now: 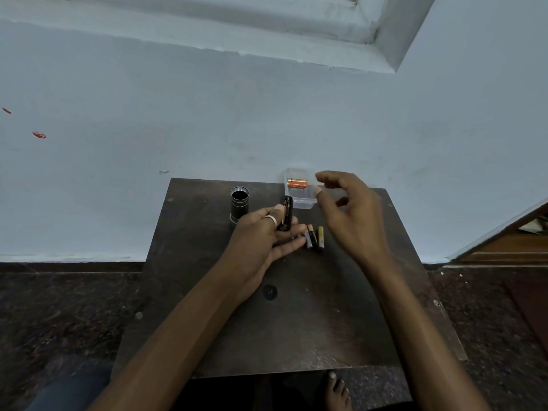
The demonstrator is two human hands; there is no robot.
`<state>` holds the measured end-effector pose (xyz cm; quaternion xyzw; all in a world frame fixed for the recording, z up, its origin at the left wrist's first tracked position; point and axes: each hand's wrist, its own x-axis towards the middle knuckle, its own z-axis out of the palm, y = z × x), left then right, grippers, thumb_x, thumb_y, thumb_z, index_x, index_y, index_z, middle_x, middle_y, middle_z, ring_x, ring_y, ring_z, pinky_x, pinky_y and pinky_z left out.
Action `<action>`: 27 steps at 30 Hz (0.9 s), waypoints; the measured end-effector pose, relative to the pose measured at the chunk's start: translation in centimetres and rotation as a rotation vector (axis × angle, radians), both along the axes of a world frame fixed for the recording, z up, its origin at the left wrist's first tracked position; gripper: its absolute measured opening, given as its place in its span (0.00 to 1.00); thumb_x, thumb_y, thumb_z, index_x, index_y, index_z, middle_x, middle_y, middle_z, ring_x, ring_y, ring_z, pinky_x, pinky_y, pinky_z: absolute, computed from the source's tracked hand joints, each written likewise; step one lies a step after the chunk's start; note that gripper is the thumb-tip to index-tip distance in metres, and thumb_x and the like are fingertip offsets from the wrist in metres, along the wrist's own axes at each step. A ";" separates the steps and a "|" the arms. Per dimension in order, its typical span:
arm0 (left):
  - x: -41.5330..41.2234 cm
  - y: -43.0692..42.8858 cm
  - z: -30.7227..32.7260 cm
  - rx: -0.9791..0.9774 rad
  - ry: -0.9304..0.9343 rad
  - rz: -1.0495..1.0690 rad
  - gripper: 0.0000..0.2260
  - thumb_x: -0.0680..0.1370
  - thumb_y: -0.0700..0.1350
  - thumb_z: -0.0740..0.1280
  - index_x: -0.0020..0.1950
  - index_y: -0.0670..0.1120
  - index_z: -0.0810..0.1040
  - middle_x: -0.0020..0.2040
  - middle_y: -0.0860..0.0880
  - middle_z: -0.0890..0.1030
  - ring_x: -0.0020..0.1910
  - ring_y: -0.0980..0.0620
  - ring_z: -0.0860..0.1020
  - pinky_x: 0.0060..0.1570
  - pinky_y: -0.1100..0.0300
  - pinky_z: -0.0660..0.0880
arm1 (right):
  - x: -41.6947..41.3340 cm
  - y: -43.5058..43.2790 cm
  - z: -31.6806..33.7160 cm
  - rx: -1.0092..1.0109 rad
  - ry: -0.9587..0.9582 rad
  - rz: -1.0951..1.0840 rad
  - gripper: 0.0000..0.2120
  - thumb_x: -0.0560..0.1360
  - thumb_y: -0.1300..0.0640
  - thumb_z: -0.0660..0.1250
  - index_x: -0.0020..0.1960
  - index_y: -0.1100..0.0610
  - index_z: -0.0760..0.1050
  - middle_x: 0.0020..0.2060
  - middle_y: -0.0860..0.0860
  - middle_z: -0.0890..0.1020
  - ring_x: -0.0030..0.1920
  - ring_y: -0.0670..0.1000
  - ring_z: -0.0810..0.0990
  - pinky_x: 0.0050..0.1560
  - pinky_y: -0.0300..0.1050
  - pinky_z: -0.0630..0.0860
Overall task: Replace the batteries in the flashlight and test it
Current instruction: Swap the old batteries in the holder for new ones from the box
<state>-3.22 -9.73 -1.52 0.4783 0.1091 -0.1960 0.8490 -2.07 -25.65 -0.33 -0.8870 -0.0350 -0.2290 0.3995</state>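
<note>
Little weight: the cells (296,183) in the far box (300,204) look light, smooth, roll-prone; pinch one mid-body. Your right hand (353,221) hovers beside it, loose and empty; your left hand (258,238) grips the holder (287,212).

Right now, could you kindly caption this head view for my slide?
Left hand holds the black battery holder while the right hand hovers by the clear battery box.

The left hand (261,235) covers the lower end of the battery holder (287,212) and part of the base of the flashlight body (239,204). The right hand (350,215) is blurred and hides the right corner of the clear case (299,200), so the count of orange cells (296,183) inside cannot be told. Labels on the loose batteries (314,237) are too small to read. Both forearms (178,336) and a foot (336,391) are cut off by the bottom edge.
</note>
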 end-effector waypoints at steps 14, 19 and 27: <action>-0.2 -0.2 0.6 -0.022 0.032 -0.015 0.09 0.84 0.42 0.59 0.57 0.38 0.75 0.50 0.40 0.79 0.42 0.52 0.85 0.43 0.55 0.83 | 9.6 1.7 -0.2 -0.841 0.343 0.124 0.07 0.76 0.56 0.69 0.51 0.53 0.84 0.49 0.56 0.84 0.49 0.59 0.82 0.40 0.46 0.71; -0.1 -0.2 0.7 -0.023 0.032 -0.018 0.10 0.84 0.42 0.59 0.59 0.38 0.75 0.51 0.40 0.80 0.44 0.50 0.85 0.44 0.54 0.83 | 9.9 1.5 0.2 -0.846 0.397 0.128 0.08 0.76 0.56 0.69 0.53 0.54 0.83 0.51 0.55 0.84 0.52 0.59 0.82 0.46 0.48 0.77; 0.0 0.1 0.7 -0.023 0.018 -0.028 0.09 0.84 0.42 0.59 0.57 0.39 0.76 0.52 0.40 0.80 0.47 0.49 0.85 0.46 0.54 0.83 | 7.5 1.2 1.7 -0.501 0.176 0.021 0.06 0.79 0.58 0.66 0.53 0.58 0.78 0.48 0.54 0.84 0.52 0.56 0.80 0.49 0.53 0.78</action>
